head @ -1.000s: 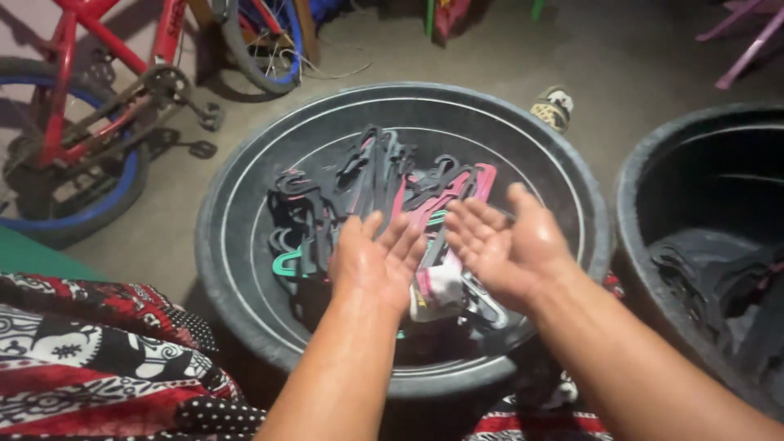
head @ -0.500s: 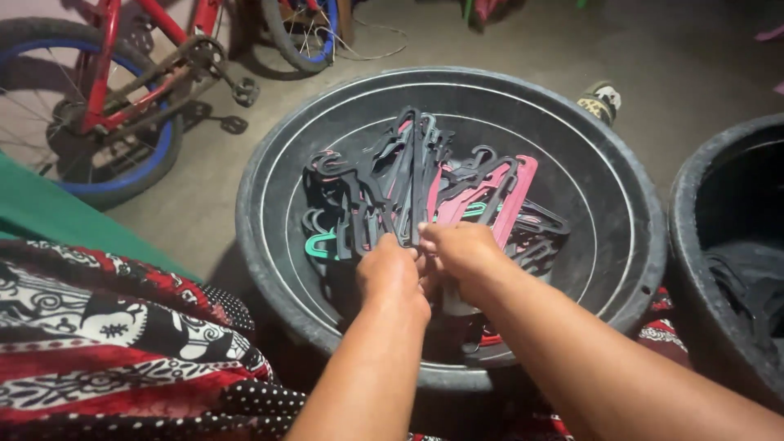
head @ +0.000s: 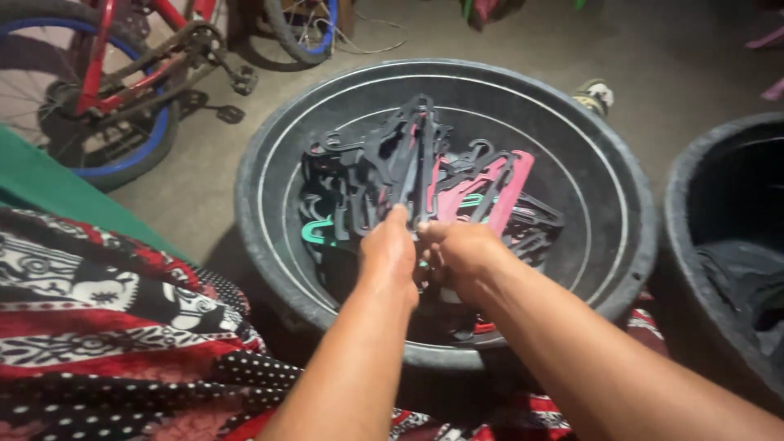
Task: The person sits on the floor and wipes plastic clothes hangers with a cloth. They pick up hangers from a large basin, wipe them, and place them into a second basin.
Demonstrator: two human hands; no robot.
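The wide round black plastic basin sat on the bare concrete floor, its thick rim running close in front of the person and its far edge well out toward the middle of the room. Inside it lay a tangled heap of plastic clothes hangers, mostly black, with a few pink ones on the right side and one green hook at the left. Bare basin floor showed in a ring round the heap, widest at the far right.

Both hands were low over the near side of the heap, pressed close together. The left hand was curled, fingers narrowed onto the black hangers; the right hand was bunched beside it, fingers folded onto the same cluster. Exactly which hanger each held I could not tell.

The black hangers at the fingertips ran with their long axes away from the person, toward the far rim, standing up slightly out of the pile. The pink ones slanted up and to the right.

A second dark tub stood just beside the basin on the right, dark cloth inside. A red, black and white patterned cloth lay near on the left, and a red-framed bicycle with blue rims stood farther off.
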